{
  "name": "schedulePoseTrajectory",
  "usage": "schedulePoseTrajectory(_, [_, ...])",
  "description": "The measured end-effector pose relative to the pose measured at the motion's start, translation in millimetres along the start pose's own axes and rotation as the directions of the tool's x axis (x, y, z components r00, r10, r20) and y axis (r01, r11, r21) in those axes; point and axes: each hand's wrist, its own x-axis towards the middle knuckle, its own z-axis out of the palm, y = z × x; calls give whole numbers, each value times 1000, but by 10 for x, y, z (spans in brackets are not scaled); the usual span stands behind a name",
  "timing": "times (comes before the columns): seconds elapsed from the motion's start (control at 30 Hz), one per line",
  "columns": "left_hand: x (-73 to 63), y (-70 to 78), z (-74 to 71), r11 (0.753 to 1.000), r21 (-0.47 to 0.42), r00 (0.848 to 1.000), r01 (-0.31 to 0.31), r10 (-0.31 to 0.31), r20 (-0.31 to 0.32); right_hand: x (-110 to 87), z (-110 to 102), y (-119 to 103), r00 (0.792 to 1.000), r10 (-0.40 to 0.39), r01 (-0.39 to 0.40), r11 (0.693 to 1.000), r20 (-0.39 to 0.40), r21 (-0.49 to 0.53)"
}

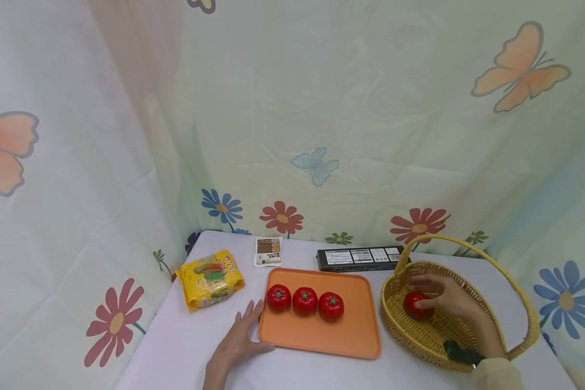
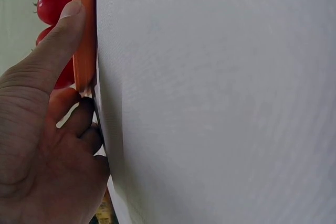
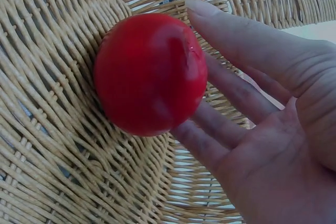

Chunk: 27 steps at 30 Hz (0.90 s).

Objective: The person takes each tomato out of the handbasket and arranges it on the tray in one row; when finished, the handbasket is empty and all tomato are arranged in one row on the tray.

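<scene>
My right hand [image 1: 446, 295] reaches into a wicker basket [image 1: 404, 338] and spreads its fingers around a red tomato [image 3: 149, 77] on the woven bottom. In the right wrist view the thumb stands slightly apart from the tomato, and the other fingers pass partly hidden behind it. My left hand [image 1: 239, 338] rests at the near left corner of an orange tray [image 1: 322, 338]. Its thumb [image 2: 65, 30] lies along the tray's rim, while the other fingers extend by the left side. On the tray sit three tomatoes [image 1: 304, 301] in a row.
A yellow food packet [image 1: 212, 279] lies left of the tray. Behind it are a small brown-and-white packet [image 1: 268, 252] and a long black box [image 1: 361, 259]. The basket's tall handle [image 1: 492, 260] arches over my right forearm. A patterned curtain [image 1: 322, 108] hangs behind the white table.
</scene>
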Motion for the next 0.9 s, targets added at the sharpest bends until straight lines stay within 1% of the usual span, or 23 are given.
schedulePoseTrajectory(0.2, [-8, 4, 1, 1000, -4, 1000, -9, 9, 0, 18, -8, 20, 999, 35, -33, 998, 27, -61])
schedulePoseTrajectory(0.3, [-9, 5, 8, 1000, -10, 1000, 3, -3, 1, 31, 1, 26, 997, 70, -68, 995, 34, -74])
schedulePoseTrajectory(0.43, [-4, 4, 13, 1000, -13, 1000, 2, -2, -2, 44, 11, 32, 995, 91, -86, 993, 46, -86])
schedulePoseTrajectory(0.57, [7, -4, 13, 1000, -16, 1000, 3, -3, -3, 45, 9, 50, 995, 73, -65, 992, 75, -105])
schedulePoseTrajectory(0.7, [13, -10, 12, 1000, -17, 1000, 7, -8, -5, 44, 9, 66, 993, 71, -62, 993, 89, -103])
schedulePoseTrajectory(0.9, [7, -15, 12, 1000, -8, 1000, -1, 1, -6, 65, 38, 81, 993, 99, -92, 991, 71, -102])
